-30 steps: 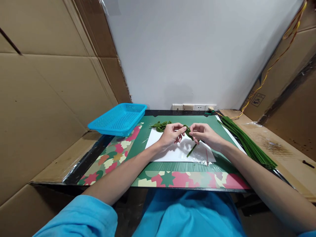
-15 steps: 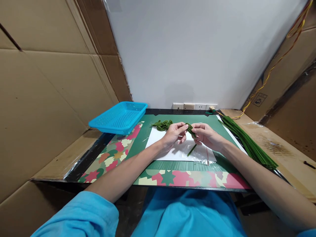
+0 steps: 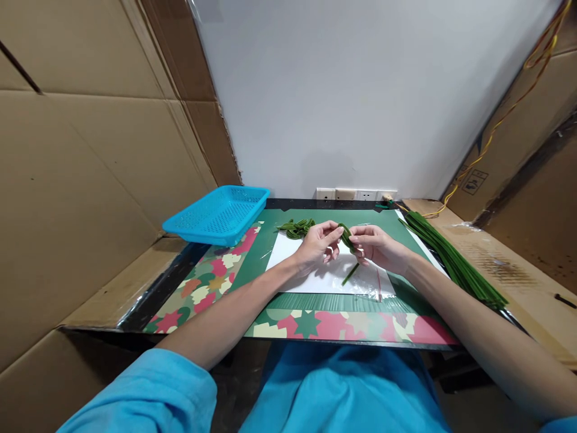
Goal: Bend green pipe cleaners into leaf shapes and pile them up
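One fuzzy green strand (image 3: pixel 346 236), bent into a narrow loop, is held up between two hands, above a white sheet (image 3: pixel 311 279). A straight green end (image 3: pixel 350 274) slants down below it; whether the two join is hidden behind the fingers.

The left hand (image 3: pixel 318 243) pinches the loop's left side between thumb and forefinger, its other fingers loosely curled. The right hand (image 3: pixel 377 247) grips the opposite side with thumb and fingertips, also half closed.

Just beyond the left hand lies a small heap of looped green pieces (image 3: pixel 296 228). A thin red line (image 3: pixel 379 282) shows near the sheet's right edge. Under the sheet is a green mat (image 3: pixel 252 258) with a patterned pink, green and cream border. A blue perforated basket (image 3: pixel 216 215) sits at the left, and a bundle of long green strands (image 3: pixel 451 258) lies at the right. Behind are wall sockets (image 3: pixel 356 194) on a pale wall (image 3: pixel 338 90), with cardboard (image 3: pixel 90 180) on both sides.
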### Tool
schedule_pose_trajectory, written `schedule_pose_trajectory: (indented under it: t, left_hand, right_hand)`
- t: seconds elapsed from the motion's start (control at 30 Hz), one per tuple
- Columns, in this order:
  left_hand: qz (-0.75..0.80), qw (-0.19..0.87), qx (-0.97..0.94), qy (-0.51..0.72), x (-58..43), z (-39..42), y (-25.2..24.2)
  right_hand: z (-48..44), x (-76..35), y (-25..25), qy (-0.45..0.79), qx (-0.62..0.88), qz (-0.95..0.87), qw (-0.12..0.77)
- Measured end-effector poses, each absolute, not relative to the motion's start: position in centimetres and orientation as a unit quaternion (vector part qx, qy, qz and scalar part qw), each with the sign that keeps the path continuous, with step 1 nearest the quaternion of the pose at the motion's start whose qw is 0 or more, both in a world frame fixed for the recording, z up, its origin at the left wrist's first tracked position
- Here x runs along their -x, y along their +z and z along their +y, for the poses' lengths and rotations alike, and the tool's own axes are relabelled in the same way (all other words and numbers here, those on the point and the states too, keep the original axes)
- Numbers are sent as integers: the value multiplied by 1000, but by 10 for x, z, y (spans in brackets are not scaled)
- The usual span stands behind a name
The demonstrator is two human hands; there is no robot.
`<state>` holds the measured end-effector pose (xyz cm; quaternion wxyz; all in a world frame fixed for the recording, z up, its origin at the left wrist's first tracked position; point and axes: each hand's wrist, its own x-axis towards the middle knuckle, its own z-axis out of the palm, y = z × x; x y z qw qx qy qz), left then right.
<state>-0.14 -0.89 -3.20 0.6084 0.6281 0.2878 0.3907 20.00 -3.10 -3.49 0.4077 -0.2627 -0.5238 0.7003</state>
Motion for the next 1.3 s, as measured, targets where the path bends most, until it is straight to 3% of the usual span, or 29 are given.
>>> schedule_pose_trajectory:
  t: [0.57,1.03,1.3]
  left_hand:
    - [299,547,-667,408,3,-9,-31]
    - [327,486,-638,500,6,-5,-32]
    - [307,397,-711,492,7,-8,-31]
  right_hand:
    - [-36,-195,-33,626,302,-583,421]
    - [-33,-194,-41,411,344,-671,512]
    - [-33,-198,-36,437,375,-667,472]
